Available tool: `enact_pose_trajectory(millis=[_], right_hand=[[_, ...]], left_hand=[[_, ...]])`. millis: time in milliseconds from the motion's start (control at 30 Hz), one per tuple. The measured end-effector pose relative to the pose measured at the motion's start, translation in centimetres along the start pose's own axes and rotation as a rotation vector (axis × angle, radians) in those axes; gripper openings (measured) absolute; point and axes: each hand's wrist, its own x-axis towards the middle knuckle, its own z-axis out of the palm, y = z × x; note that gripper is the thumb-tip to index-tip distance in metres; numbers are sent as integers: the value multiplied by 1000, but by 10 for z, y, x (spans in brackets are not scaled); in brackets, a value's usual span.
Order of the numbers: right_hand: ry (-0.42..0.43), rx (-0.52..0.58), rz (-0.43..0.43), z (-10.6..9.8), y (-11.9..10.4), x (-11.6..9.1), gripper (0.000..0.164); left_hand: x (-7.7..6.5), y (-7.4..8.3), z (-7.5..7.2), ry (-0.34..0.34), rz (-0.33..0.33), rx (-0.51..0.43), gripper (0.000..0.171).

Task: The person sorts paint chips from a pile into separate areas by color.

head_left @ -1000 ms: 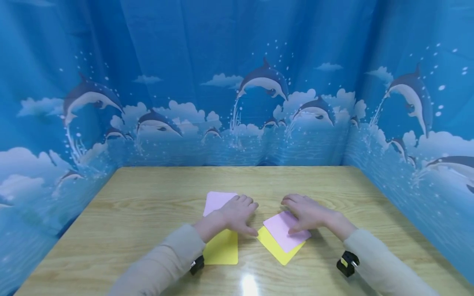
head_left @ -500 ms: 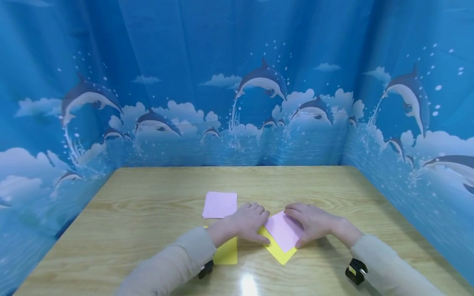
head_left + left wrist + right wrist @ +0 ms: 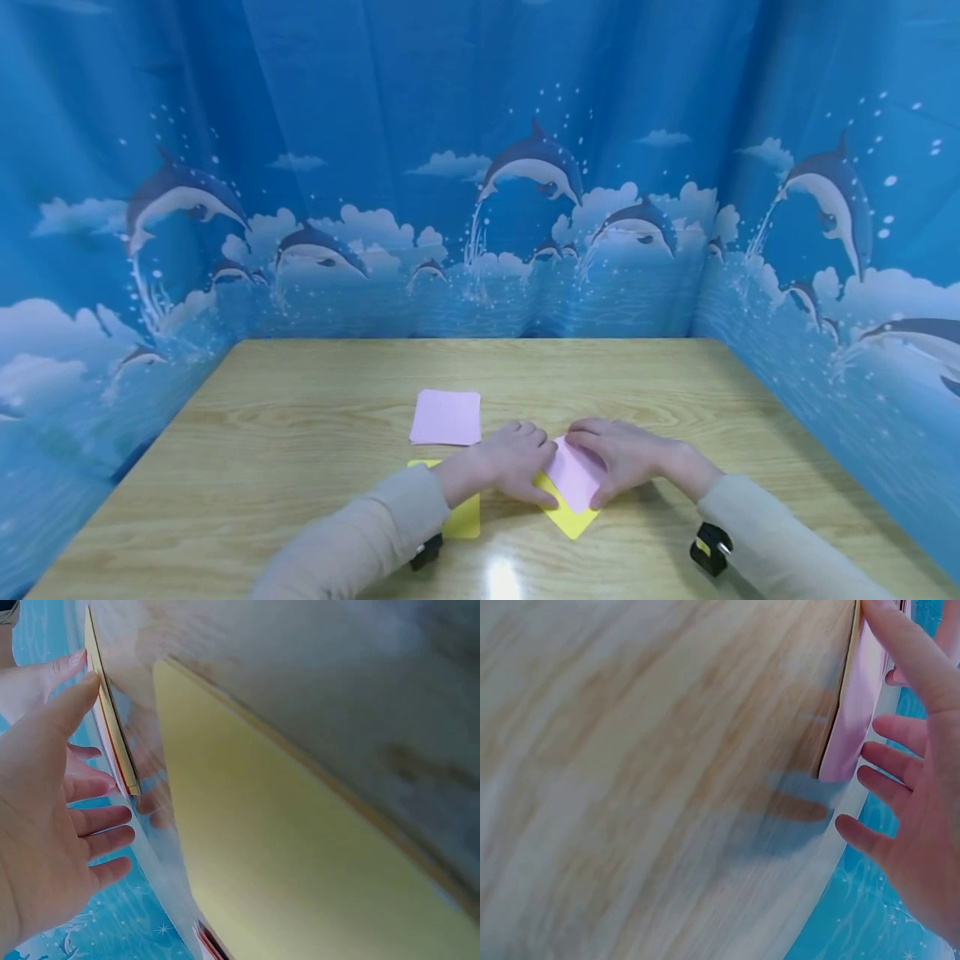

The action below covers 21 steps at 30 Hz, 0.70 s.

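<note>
A square pink card lies turned on its corner over a yellow card, both with rounded corners, on the wooden table. My left hand is at their left side, thumb against the edge of the cards and the other fingers extended, as the left wrist view shows. From the right, my right hand spans the pink card's side, thumb at its lower edge and fingers at the upper one. In the right wrist view the pink card stands out along its edge beside my extended fingers. Parts of both cards are hidden under the hands.
Left of the hands sits a second yellow stack, partly covered by my left forearm. A pink stack lies behind it. The wooden table reaches back to a blue dolphin curtain.
My left hand has moved right and nearer, from beside the cards onto their left edge. My right hand has come lower, its thumb shifting from the pink card's top to its lower edge.
</note>
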Motion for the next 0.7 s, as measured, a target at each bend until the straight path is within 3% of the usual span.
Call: enact_pose_trajectory(millis=[467,700], right_hand=[[71,8,10,5,1,-1,91],[94,-22,57,9,0,1,87]], left_hand=[[11,6,-1,-2,-4,-34,80],[19,10,0,-5,-10,11,85]])
